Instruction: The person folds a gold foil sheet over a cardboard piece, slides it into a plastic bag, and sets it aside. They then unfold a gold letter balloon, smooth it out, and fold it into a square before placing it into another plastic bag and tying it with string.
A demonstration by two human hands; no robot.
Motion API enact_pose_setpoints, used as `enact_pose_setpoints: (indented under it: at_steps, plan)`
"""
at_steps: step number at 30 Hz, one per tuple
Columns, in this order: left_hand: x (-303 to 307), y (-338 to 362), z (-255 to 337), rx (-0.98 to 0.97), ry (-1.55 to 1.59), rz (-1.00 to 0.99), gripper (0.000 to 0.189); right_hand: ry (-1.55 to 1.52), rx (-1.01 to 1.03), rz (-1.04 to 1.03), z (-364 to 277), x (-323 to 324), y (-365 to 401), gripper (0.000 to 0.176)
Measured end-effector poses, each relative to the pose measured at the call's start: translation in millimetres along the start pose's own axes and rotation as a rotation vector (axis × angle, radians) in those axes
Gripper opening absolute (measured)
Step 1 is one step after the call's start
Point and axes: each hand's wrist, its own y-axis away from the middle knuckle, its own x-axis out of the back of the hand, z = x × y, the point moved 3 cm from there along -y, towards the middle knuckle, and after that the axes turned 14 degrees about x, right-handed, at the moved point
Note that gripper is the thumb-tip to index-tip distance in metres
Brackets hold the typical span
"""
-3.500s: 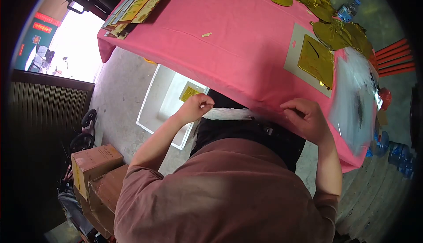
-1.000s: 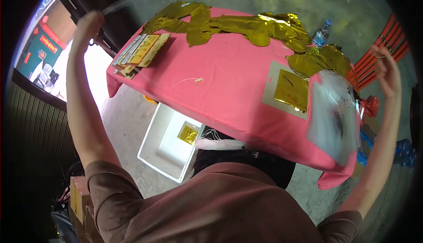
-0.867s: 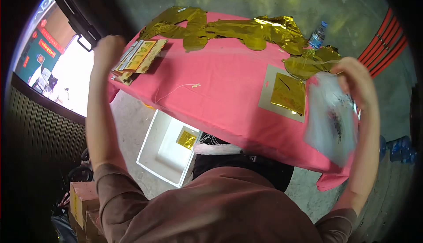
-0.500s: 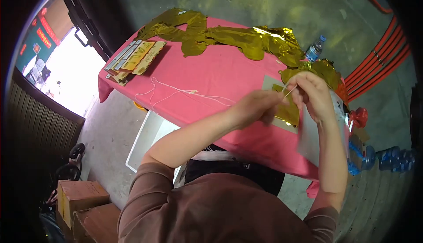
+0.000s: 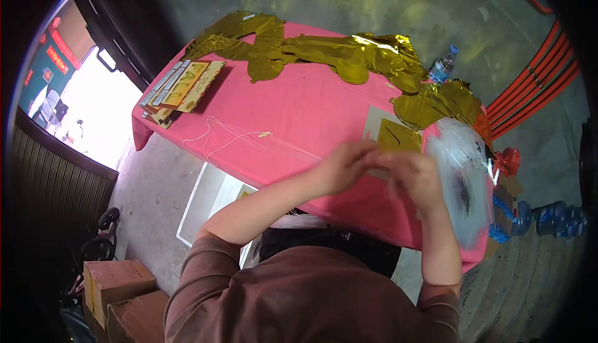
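Note:
Over the near right part of the pink table, my left hand has its fingers closed in a pinch. A thin white string runs across the cloth from the left up to it. My right hand meets the left fingertips, its own fingers smeared by motion; whether string is in them I cannot tell. Just beyond both hands, a flat gold foil piece lies on a pale grey sheet. To the right of my right hand is a clear plastic bag with dark print.
Gold foil balloons, uninflated, lie along the pink tablecloth's far edge. A water bottle stands near them. Printed packets are stacked at left. Below stands a white bin; cardboard boxes sit on the floor.
Both hands have come down and toward my body, the right one also leftward. The gold foil piece and plastic bag show more fully. The string no longer shows between the hands.

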Motion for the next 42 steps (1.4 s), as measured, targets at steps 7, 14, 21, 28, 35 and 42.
enact_pose_setpoints:
  at_steps: [7,14,21,28,35,42]
  plan:
    - [11.4,-12.0,0.1,0.021,0.184,0.006,0.021,-0.026,0.088,0.010,12.7,8.4,-1.1,0.021]
    - [11.7,-24.0,-4.0,-0.005,0.041,-0.001,0.017,-0.014,-0.002,-0.007,14.0,15.3,-5.1,0.020]
    - [28.0,-19.8,13.9,-0.031,0.006,0.130,0.017,-0.179,0.010,-0.136,-2.8,4.1,1.2,0.019]
    - [20.4,-17.8,19.0,-0.078,0.131,0.048,0.017,-0.160,-0.036,-0.121,0.2,11.2,-2.3,0.018]
    - [21.8,-28.9,11.3,-0.209,-0.016,0.048,0.014,-0.001,0.125,-0.032,4.7,15.8,-9.7,0.022]
    - [36.6,-29.6,15.4,-0.166,-0.049,0.113,0.014,-0.047,0.036,-0.098,24.0,10.3,-17.8,0.023]
